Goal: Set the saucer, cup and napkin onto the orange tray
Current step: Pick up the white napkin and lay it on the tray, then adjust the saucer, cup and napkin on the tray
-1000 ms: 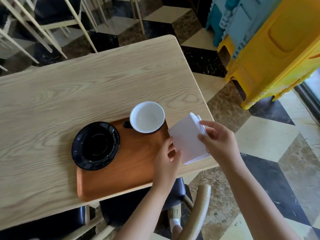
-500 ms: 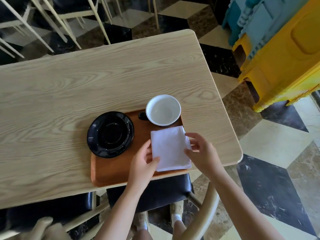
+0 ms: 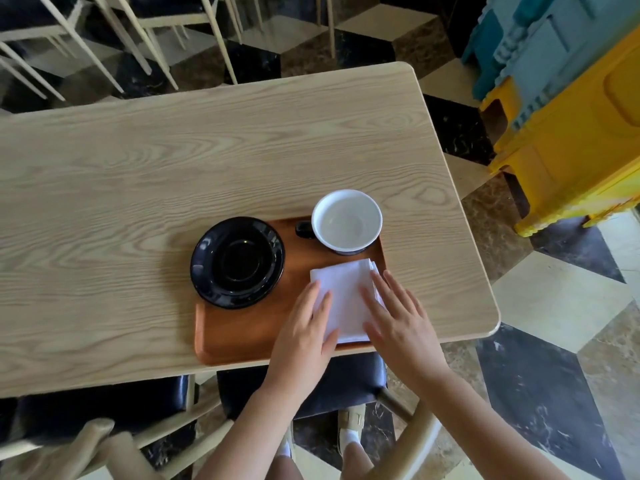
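The orange tray [image 3: 242,334] lies at the near edge of the wooden table. A black saucer [image 3: 237,262] rests on its left end, overhanging the tray's rim. At the tray's far right corner stands a cup [image 3: 346,226], white inside with a dark handle pointing left. A folded white napkin [image 3: 344,289] lies flat on the tray's right part, in front of the cup. My left hand [image 3: 304,337] rests flat on the napkin's left side, fingers apart. My right hand [image 3: 398,323] lies flat on its right side, fingers spread. Neither hand grips anything.
The light wooden table [image 3: 173,161] ends just right of the tray. Dark-seated wooden chairs [image 3: 114,407] sit tucked under the near edge. More chair legs stand beyond the far edge. Yellow and blue plastic crates [image 3: 571,109] stand on the floor at the right.
The napkin was held up off the tray's right edge a second ago, then laid down on the tray. Both hands have now flattened on top of it.
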A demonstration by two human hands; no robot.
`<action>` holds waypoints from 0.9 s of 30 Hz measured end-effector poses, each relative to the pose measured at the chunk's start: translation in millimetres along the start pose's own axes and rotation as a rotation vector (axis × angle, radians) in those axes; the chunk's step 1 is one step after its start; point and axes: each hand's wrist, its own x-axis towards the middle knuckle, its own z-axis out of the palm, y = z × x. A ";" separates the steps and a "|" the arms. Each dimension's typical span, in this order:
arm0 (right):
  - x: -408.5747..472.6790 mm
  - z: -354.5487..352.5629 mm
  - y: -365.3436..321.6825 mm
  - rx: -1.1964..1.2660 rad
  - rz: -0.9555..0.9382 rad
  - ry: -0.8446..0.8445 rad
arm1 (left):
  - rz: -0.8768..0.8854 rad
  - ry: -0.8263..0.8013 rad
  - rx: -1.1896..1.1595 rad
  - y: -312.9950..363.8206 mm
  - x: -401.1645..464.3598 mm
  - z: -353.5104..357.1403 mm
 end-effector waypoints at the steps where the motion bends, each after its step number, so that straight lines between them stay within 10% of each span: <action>1: -2.0 2.0 1.7 -0.027 -0.017 -0.028 | 0.030 -0.018 0.017 -0.4 -0.5 2.7; 27: 56.9 14.8 -70.3 0.037 -0.242 0.084 | 0.056 0.101 0.235 -87.3 -14.4 -68.9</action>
